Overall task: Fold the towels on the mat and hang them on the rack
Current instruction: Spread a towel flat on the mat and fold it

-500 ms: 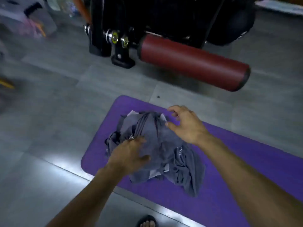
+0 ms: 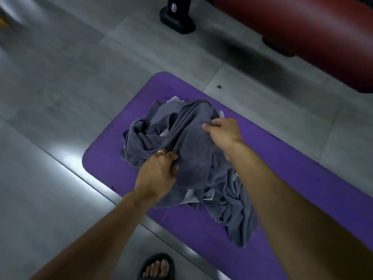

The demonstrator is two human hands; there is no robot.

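Note:
A crumpled heap of grey towels lies on the left end of a purple mat. My left hand grips a bunched fold of the top towel at the near side of the heap. My right hand pinches the same towel at its far right edge, fingers curled into the cloth. The top towel is stretched in ridges between the two hands. White labels or lighter cloth show under the heap. No rack is in view.
A dark red padded roller of gym equipment lies across the top right, with a black foot on the grey tiled floor. My foot in a black sandal stands just off the mat's near edge.
Both hands have closed on the top towel; before, they lay on the heap with looser fingers. The view has moved closer and tilted down, so the equipment is now mostly out of frame.

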